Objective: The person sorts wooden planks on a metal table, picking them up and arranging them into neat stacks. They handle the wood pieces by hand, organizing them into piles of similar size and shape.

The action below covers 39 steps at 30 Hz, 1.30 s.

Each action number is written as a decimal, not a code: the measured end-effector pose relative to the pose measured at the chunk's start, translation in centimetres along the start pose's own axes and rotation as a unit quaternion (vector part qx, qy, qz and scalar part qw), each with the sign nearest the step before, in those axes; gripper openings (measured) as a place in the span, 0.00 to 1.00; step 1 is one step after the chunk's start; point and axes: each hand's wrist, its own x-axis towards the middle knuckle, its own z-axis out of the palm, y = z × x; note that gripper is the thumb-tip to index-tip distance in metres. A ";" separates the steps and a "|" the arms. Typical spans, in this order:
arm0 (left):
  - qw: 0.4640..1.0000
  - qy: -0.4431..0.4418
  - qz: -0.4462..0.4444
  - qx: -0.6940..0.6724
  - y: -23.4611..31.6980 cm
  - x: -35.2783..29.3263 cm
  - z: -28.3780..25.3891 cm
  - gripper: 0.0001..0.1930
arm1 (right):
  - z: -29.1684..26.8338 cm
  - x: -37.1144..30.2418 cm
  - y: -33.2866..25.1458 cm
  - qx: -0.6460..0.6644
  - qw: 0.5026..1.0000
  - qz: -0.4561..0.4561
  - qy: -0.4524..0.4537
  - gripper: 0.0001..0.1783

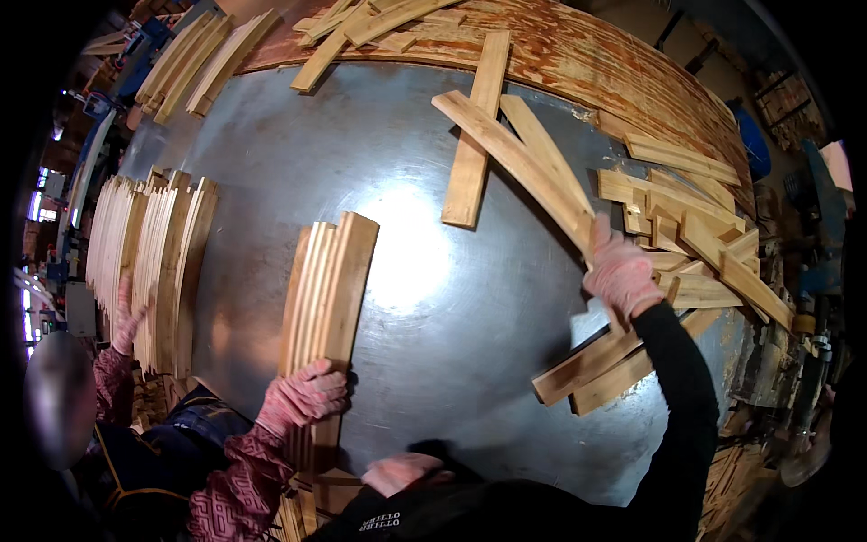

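Observation:
In a pink glove and black sleeve, my right hand grips the near end of a long wooden slat. That slat slants across the table over another slat and beside a third one. My left hand, also gloved in pink, is low at the front edge, close to my body; its fingers are not clear. Left of it, a co-worker's gloved hand holds a bundle of slats standing on edge. The co-worker's other hand touches a larger row of slats.
The grey metal table lies under everything. A jumbled pile of slats is at the right, with two more slats below my right hand. Beyond the metal is a worn wooden board. More slats lie at the far left.

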 end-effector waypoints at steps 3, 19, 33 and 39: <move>0.933 0.340 0.115 -0.022 1.6 12.7 -2.0 0.34 | 1.1 -3.6 0.0 0.052 0.998 0.001 -0.042 0.47; 0.478 -0.202 0.082 -0.851 -3.2 22.5 -0.4 0.28 | 7.0 -15.1 0.1 0.886 0.417 0.002 -0.202 0.38; 0.825 -0.029 -0.115 -0.552 -6.2 7.7 3.3 0.14 | 12.5 -11.8 -8.0 0.709 0.687 0.062 -0.147 0.30; 0.828 0.127 -0.086 -0.539 -8.2 13.7 -4.5 0.13 | 12.9 -13.8 -11.1 0.586 0.797 -0.009 -0.145 0.34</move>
